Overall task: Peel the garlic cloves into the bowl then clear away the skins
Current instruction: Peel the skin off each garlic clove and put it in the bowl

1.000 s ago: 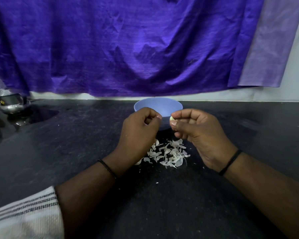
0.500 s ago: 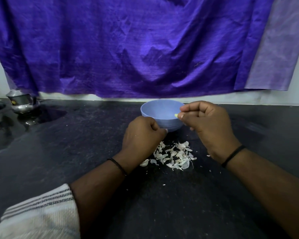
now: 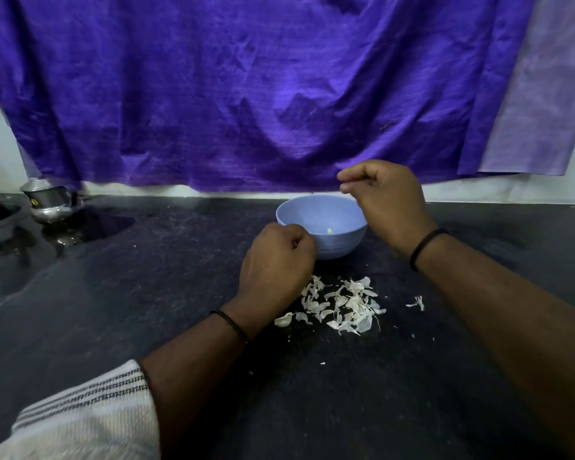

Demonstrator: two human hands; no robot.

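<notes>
With our right hand (image 3: pixel 384 197) loosely curled, empty, above the bowl (image 3: pixel 337 242) near the surface's back edge and our left hand (image 3: pixel 276 263) fisted beside it, we risk scattering the skins (image 3: pixel 341 303).

The curled left hand (image 3: pixel 277 264) covers the near-left rim of the pale blue round bowl (image 3: pixel 341 240) and the nine o'clock edge of the heap of white papery garlic skins (image 3: pixel 341 305); whether its fingers enclose anything cannot be told. The raised right hand (image 3: pixel 384 200), slightly blurred, hides the bowl's two o'clock rim. A tiny yellowish speck (image 3: pixel 329 231) inside the bowl is too small to identify. The striped white sleeve (image 3: pixel 80 416) runs off the seven o'clock corner.
</notes>
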